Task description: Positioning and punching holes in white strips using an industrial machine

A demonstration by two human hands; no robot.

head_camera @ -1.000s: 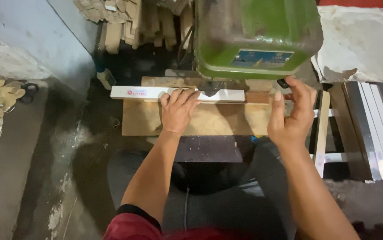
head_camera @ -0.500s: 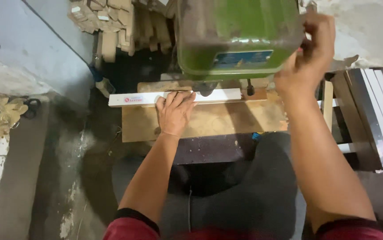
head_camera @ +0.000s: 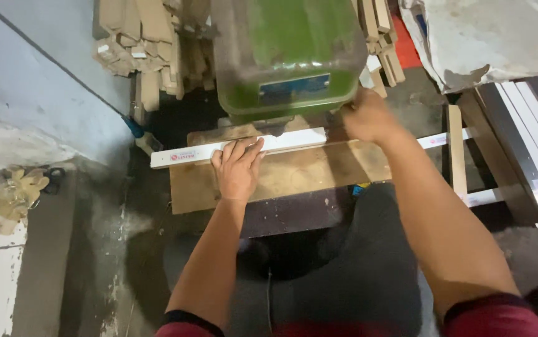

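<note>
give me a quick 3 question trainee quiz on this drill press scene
1. True or false: the left hand presses flat on the white strip.
2. Where is the right hand? A) on the floor B) at the side of the green machine C) on the white strip
3. What does the strip lie on?

Key: 1 true. 2 B. 3 the wooden board.

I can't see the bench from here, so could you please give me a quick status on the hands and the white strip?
Left hand flat on white strip, pressing it to wooden board. Right hand closed beside green machine. Nothing blocking.
</note>
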